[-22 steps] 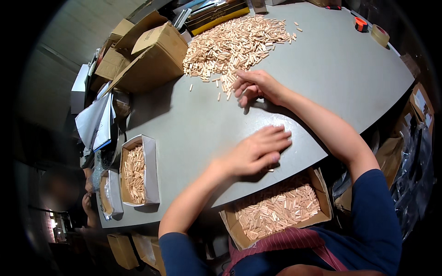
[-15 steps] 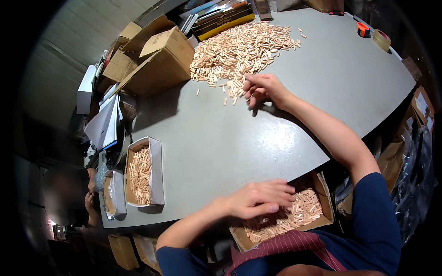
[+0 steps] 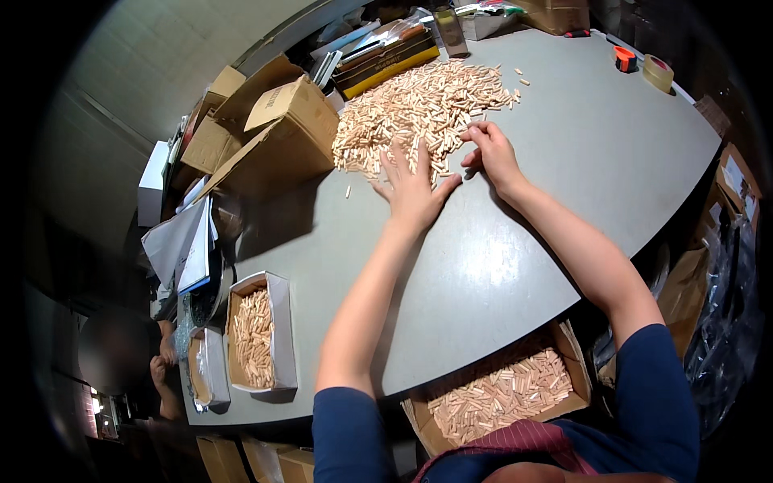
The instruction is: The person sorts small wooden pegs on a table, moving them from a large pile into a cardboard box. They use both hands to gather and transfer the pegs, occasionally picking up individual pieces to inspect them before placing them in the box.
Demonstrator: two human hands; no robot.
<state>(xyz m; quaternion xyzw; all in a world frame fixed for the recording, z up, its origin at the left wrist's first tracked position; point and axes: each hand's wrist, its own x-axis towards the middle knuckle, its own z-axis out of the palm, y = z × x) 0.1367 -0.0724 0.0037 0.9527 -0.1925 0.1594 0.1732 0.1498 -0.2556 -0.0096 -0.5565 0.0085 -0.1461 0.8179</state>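
Note:
A big heap of small pale wooden dowels (image 3: pixel 423 109) lies on the far part of the grey table (image 3: pixel 515 266). My left hand (image 3: pixel 412 187) rests flat with fingers spread on the near edge of the heap. My right hand (image 3: pixel 489 153) sits beside it at the heap's right edge, fingers curled onto some dowels. A cardboard box (image 3: pixel 499 392) partly filled with the same dowels stands at my lap, below the table's near edge.
A white-sided box of dowels (image 3: pixel 259 342) and a second small box (image 3: pixel 208 368) sit at the table's left end. Open cardboard cartons (image 3: pixel 274 137) and stacked papers crowd the far left. Tape rolls (image 3: pixel 659 72) lie far right. Another person's hand (image 3: pixel 165 354) shows at left.
My left hand has gone from the lap box up across the table to the heap. My right hand has stayed at the heap's edge.

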